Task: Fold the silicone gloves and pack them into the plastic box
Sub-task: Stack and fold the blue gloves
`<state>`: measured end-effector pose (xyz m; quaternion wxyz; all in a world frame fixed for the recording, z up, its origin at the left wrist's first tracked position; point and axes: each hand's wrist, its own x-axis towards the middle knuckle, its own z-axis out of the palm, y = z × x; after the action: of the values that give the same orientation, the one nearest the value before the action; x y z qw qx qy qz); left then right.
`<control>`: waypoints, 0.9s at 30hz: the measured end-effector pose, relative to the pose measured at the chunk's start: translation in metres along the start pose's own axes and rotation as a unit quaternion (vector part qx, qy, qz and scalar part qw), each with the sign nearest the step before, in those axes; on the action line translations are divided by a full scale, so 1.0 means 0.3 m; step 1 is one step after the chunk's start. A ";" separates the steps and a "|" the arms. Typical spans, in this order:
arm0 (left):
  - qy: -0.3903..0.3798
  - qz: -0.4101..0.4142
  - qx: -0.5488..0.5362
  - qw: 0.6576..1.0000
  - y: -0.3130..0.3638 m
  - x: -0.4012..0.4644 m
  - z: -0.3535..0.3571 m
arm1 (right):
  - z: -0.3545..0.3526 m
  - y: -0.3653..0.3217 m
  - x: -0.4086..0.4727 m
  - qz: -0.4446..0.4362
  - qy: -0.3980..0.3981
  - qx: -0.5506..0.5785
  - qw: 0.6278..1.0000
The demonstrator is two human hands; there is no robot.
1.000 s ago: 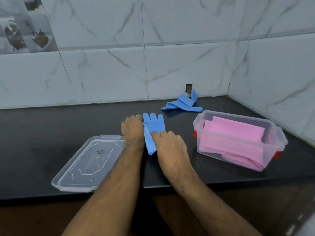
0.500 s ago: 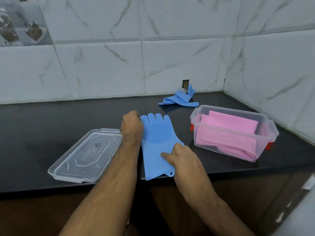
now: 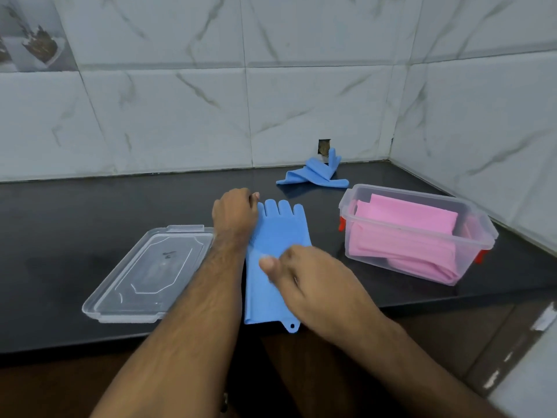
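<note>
A blue silicone glove (image 3: 275,233) lies flat on the black counter, fingers pointing to the wall, its cuff at the counter's front edge. My left hand (image 3: 235,214) grips the glove's left edge near the fingers. Over the glove's right side, my right hand (image 3: 304,276) holds its edge with fingers curled. A second blue glove (image 3: 315,175) lies crumpled by the back wall. The clear plastic box (image 3: 422,203) stands open at the right with folded pink gloves (image 3: 410,236) inside.
The box's clear lid (image 3: 147,274) lies flat on the counter left of my left arm. Tiled walls close the back and the right side. The counter's front edge (image 3: 452,300) runs just below the glove's cuff.
The blue glove was folded small under both hands, then spread out flat. My right hand has since moved up along the glove's right side.
</note>
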<state>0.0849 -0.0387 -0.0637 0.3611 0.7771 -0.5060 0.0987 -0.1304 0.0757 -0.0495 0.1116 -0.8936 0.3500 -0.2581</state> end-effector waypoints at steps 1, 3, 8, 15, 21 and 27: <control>0.011 0.004 -0.011 1.000 0.001 0.002 -0.005 | 0.011 0.005 0.056 0.014 0.025 0.023 0.999; 0.022 0.007 -0.032 0.999 0.000 0.006 -0.009 | 0.035 0.020 0.195 0.028 0.052 0.002 0.998; 0.024 0.036 -0.016 0.999 -0.009 0.032 0.016 | 0.124 0.113 0.573 0.153 0.109 0.084 0.979; 0.030 0.022 -0.025 0.999 -0.054 0.110 0.069 | 0.305 0.292 0.793 0.256 0.019 -0.064 0.964; 0.004 0.026 0.025 0.999 -0.046 0.132 0.096 | 0.316 0.319 0.919 0.331 -0.061 -0.086 0.938; -0.055 0.028 0.053 0.997 -0.044 0.130 0.107 | 0.329 0.329 0.954 0.360 -0.038 -0.079 0.929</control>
<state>0.1076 -0.0849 -0.0727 0.2878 0.7852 -0.5405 0.0926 0.0449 -0.1899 -0.0605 0.1393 -0.7229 0.6626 -0.1378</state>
